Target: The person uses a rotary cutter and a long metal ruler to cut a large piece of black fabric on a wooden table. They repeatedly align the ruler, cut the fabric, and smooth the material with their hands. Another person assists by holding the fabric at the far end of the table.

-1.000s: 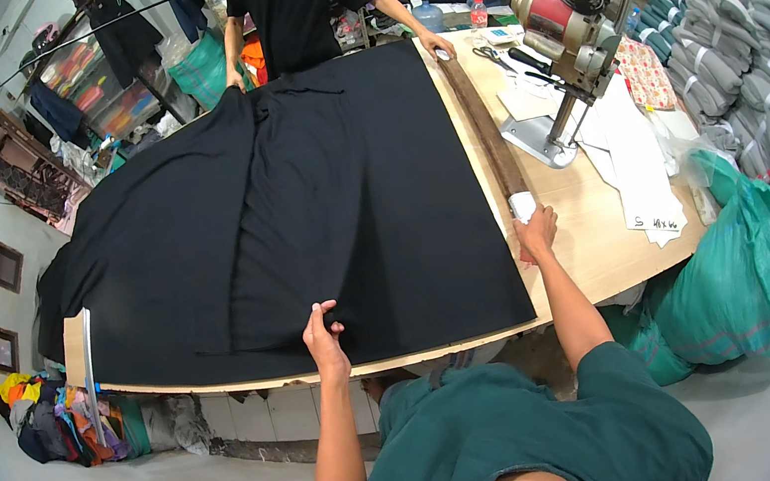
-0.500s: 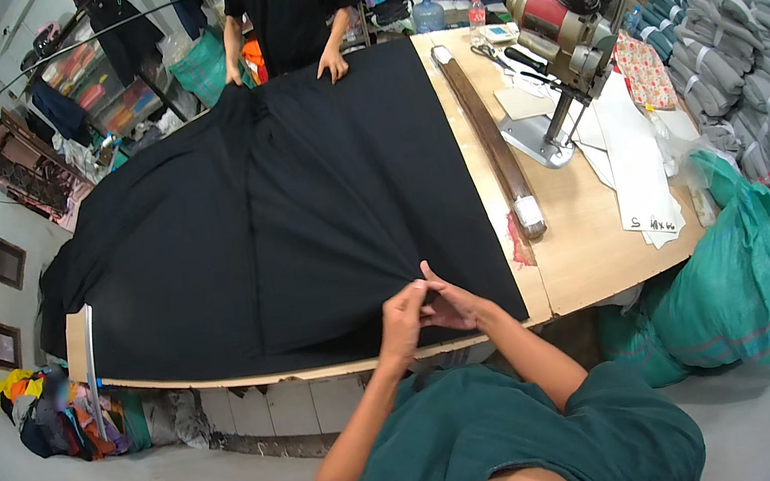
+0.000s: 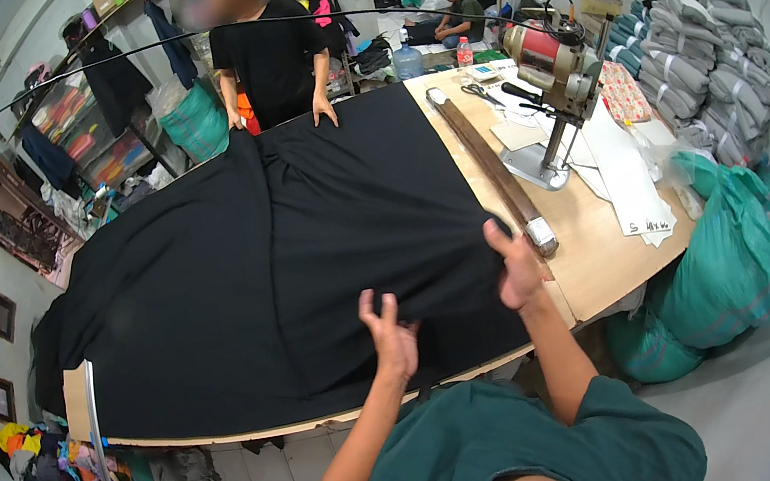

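Observation:
A large black cloth (image 3: 201,290) lies over most of the table, with creases fanning out from its right edge. My left hand (image 3: 395,340) is above the cloth near the front edge, its fingers apart and nothing visible in it. At the cloth's right edge, my right hand (image 3: 516,272) is closed on the black fabric, and the creases run toward it; part of its grip is hidden. Across the table, a person in a black shirt (image 3: 272,67) rests both hands on the far edge of the cloth.
Right of the cloth lie a long brown bar (image 3: 494,168), an upright cloth-cutting machine (image 3: 553,78), scissors (image 3: 481,95) and white paper patterns (image 3: 630,166). A green sack (image 3: 725,257) bulges beside the table's right end. Grey bundles (image 3: 704,59) are piled behind. Another person sits farther back.
My hands have moved apart from where they met on the cloth. The right went right and farther out with the fabric; the left opened. The view has tilted up.

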`<state>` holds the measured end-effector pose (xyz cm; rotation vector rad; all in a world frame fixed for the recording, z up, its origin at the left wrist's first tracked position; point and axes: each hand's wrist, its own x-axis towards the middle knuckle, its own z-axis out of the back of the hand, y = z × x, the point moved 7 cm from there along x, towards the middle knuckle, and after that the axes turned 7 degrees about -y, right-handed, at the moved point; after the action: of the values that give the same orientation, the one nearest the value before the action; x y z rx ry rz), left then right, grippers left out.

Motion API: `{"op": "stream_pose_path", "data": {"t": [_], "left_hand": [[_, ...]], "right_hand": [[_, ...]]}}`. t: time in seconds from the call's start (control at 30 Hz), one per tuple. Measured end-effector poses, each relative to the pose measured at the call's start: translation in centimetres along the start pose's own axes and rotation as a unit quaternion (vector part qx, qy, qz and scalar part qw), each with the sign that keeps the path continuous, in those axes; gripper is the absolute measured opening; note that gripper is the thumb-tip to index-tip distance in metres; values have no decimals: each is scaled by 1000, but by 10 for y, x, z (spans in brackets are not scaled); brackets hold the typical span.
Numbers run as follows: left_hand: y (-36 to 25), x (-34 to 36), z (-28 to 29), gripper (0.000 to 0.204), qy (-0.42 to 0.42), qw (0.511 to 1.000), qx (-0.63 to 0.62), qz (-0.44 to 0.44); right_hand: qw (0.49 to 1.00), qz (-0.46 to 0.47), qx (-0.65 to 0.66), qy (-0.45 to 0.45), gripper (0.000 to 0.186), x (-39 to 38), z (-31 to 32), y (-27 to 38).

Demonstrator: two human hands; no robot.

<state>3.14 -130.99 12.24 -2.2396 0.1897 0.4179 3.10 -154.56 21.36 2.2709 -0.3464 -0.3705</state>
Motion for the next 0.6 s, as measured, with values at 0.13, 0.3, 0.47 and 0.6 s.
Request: {"op": "stream_pose_path", "data": {"t": [0.13, 0.3, 0.47, 0.6], "left_hand": [[-76, 54, 90, 77, -133, 976, -56, -164], [-114, 94, 190, 79, -332, 924, -53, -183], [-112, 113, 234, 54, -303, 924, -10, -233], [-172, 103, 196, 29, -243, 876, 171, -379]], "right_hand": [[994, 100, 29, -24, 34, -15, -1, 61], [990, 132, 7, -59, 29, -42, 30, 93], [992, 42, -74, -88, 33, -18, 84, 59], [989, -2, -124, -81, 29, 31, 115, 46]]}}
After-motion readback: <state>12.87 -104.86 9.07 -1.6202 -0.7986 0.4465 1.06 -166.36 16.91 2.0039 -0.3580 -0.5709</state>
